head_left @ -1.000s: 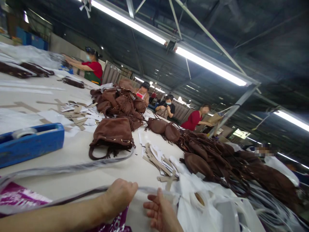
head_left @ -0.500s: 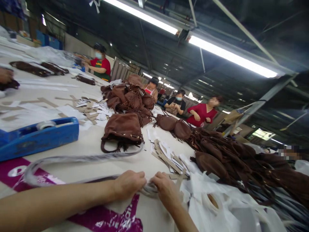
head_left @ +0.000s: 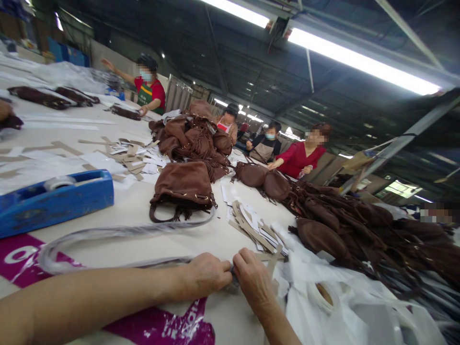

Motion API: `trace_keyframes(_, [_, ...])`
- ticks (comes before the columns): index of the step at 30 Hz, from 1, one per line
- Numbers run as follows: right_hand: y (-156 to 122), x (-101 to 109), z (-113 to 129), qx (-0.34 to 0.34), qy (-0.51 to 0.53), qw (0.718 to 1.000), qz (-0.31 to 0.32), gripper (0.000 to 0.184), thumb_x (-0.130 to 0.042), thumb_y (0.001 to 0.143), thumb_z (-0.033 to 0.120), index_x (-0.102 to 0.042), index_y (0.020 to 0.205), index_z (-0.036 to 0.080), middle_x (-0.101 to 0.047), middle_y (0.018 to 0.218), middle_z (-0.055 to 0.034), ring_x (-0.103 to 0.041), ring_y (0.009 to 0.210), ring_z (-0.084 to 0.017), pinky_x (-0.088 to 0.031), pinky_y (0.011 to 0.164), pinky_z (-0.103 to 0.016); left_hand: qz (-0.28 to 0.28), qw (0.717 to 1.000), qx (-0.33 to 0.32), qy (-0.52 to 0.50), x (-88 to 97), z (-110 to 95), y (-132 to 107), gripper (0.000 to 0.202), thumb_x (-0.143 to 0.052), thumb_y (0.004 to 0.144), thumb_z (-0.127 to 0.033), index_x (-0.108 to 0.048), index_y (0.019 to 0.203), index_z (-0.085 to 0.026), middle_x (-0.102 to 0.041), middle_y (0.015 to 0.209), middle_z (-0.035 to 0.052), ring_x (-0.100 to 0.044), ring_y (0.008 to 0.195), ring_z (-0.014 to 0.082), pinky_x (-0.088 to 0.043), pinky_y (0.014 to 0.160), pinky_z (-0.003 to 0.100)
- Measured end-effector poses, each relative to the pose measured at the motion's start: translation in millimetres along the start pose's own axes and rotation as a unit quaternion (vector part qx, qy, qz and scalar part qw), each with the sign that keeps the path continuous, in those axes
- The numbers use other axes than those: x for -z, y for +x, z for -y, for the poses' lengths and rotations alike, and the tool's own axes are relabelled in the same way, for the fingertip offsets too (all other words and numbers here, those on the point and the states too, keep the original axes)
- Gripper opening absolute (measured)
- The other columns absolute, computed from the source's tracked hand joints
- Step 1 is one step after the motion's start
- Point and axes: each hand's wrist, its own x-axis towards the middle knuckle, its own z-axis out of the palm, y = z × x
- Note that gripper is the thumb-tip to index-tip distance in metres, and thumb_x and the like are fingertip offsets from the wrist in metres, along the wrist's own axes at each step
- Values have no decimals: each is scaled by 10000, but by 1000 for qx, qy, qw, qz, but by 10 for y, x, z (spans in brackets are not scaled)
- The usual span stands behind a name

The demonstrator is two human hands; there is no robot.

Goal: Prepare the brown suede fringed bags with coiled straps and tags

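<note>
A long strap wrapped in clear plastic (head_left: 118,232) loops over the table from the brown handbag (head_left: 183,184) and back under my left forearm. Its near end runs into my left hand (head_left: 204,274), whose fingers are closed on it. Close against those fingertips, my right hand (head_left: 251,273) is closed in a pinch at the same end. Only a little of the plastic shows between the hands; the rest is hidden by the fingers. The handbag lies beyond my hands, its short handle toward me.
A blue tape dispenser (head_left: 57,199) stands at left, near a purple printed plastic sheet (head_left: 158,321). Paper strips (head_left: 253,227) lie beyond my right hand. White wrapping with a tape roll (head_left: 325,297) is at right. Brown bags (head_left: 194,139) are heaped farther back; several co-workers (head_left: 300,155) stand around the table.
My hands have come closer together, the left moving slightly right, and less plastic shows between them. Co-workers at the back have shifted their arms. The view has tilted a little.
</note>
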Motion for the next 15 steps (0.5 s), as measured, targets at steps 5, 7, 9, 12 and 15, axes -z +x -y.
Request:
trace_keyframes(5, [-102, 15, 118, -101, 15, 995, 14, 196, -504, 882, 89, -631, 773, 191, -627, 811, -52, -589, 737, -194, -347, 583, -268, -11, 1000, 22, 1, -44, -41, 7, 99, -506, 888, -161, -599, 925, -164, -636, 858, 57, -652, 685, 194, -503, 519, 268])
trace_keyframes(7, [-105, 34, 158, -128, 49, 990, 30, 226, -477, 896, 115, -644, 767, 194, -646, 807, -47, -608, 728, -182, -360, 588, -264, -9, 1000, 23, -6, -42, -34, -3, 94, -518, 880, -157, -602, 921, -160, -639, 859, 63, -655, 682, 195, -512, 524, 272])
trace_keyframes(9, [-99, 61, 181, -154, 79, 984, 44, 297, -431, 924, 162, -652, 729, 197, -663, 756, -38, -620, 701, -168, -375, 596, -259, -11, 1000, 16, -13, -40, -28, 5, 109, -516, 883, -157, -607, 944, -152, -646, 871, 70, -658, 676, 200, -515, 521, 279])
trace_keyframes(12, [-105, 112, 201, -201, 104, 972, 59, 350, -430, 928, 237, -654, 662, 201, -676, 682, -37, -631, 680, -174, -391, 588, -265, -14, 1000, 11, -18, -49, -66, 50, 148, -495, 888, -133, -611, 979, -138, -659, 903, 81, -663, 679, 214, -518, 515, 299])
trace_keyframes(15, [-29, 164, 286, -211, 124, 968, 62, 230, -517, 885, 202, -667, 711, 183, -689, 737, -53, -636, 718, -188, -440, 620, -287, 6, 1000, 16, -24, -45, -146, 36, 135, -516, 868, -115, -627, 938, -145, -670, 890, 69, -658, 673, 202, -513, 509, 280])
